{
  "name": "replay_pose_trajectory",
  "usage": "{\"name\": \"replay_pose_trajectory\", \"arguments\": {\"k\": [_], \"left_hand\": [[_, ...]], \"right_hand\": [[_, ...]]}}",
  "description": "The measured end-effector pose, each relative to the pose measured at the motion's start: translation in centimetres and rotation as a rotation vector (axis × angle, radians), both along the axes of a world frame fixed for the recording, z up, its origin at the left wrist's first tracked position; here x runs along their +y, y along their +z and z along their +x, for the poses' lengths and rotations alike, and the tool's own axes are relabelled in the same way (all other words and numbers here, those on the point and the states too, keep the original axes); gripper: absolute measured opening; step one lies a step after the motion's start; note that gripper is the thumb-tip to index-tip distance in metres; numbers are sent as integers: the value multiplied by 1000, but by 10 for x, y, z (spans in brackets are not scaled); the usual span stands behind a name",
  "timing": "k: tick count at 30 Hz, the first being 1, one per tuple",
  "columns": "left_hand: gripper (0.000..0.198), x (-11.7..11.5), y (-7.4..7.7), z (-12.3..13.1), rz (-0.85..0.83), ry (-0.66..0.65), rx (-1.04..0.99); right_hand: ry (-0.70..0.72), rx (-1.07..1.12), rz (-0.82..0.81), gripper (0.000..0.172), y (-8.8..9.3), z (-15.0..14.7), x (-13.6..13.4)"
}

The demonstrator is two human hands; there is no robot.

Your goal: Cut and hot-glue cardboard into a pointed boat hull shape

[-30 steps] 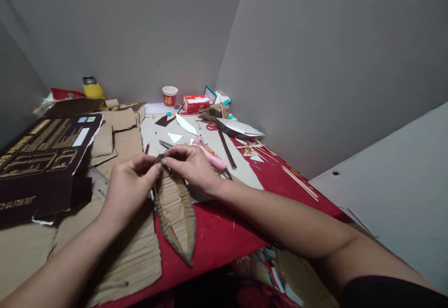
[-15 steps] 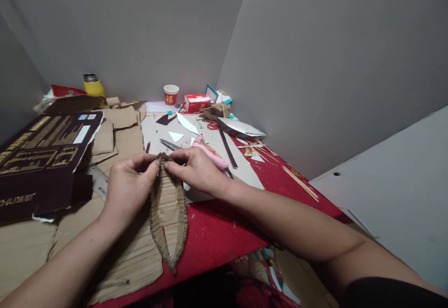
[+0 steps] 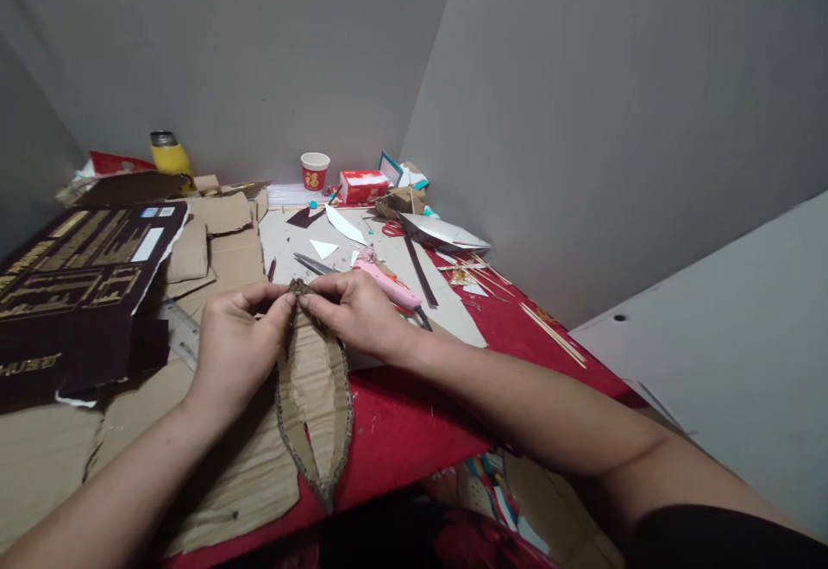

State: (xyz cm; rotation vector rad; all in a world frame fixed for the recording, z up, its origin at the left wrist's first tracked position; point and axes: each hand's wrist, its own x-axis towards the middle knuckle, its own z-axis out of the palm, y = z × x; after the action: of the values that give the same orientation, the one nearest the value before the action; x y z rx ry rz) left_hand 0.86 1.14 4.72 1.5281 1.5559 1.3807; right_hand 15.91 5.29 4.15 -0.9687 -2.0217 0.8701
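Between my hands is a long, leaf-shaped cardboard piece with raised corrugated edges, like a small boat hull. Its pointed lower end hangs toward me over the red cloth. My left hand pinches the left side of its far tip between thumb and fingers. From the other side, my right hand pinches the same tip. A pink glue gun lies just beyond my right hand, and the scissor blades point out behind my fingers.
Flat cardboard and a dark printed box cover the left side, with a metal ruler between. A paper cup, red tissue pack and yellow bottle stand at the back. Thin sticks lie right on red cloth.
The near end of the cardboard piece has swung slightly right and its sides look a little wider apart. Both hands keep pinching the far tip.
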Motion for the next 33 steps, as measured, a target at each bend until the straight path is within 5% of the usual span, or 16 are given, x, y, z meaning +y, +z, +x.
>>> {"name": "replay_pose_trajectory", "arguments": {"k": [11,17,33], "left_hand": [[43,5,0,-6,-92,-92,-62],[18,3,0,-6,-49,-96,31],[15,2,-4,2,28,-80,93]], "right_hand": [[-81,84,-1,21,-5,1,12],[-62,129,-48,15,-5,2,11],[-62,159,-98,14,1,-2,5]]}}
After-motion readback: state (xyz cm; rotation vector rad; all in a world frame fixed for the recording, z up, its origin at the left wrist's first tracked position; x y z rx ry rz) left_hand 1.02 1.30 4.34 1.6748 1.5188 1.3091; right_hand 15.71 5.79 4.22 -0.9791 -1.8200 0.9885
